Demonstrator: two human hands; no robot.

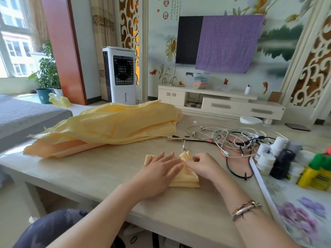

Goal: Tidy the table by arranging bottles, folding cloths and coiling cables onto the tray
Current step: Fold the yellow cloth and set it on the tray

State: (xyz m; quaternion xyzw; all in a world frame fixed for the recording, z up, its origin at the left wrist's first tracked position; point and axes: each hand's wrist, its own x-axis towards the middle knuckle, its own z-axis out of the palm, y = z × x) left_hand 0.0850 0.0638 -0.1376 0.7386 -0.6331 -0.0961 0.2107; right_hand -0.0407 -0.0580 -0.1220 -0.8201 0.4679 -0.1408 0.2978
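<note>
Bottles (279, 158) already stand on the tray (268, 190), but cables (227, 140) lie tangled while the left hand (159, 172) presses flat and the right hand (202, 163) seemingly pinches a small cloth (186, 178) mid-fold.

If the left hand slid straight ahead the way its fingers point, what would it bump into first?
Probably the right hand: the left hand lies flat on the small folded yellow cloth, fingers aimed up-right at the raised fold the right hand pinches.

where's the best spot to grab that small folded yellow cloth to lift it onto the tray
Probably the small folded yellow cloth's thick near edge, pinched from the person's side: the layers lie stacked flat there. The left hand presses it flat; the right hand pinches its far folds. The floral tray lies to the right.
</note>
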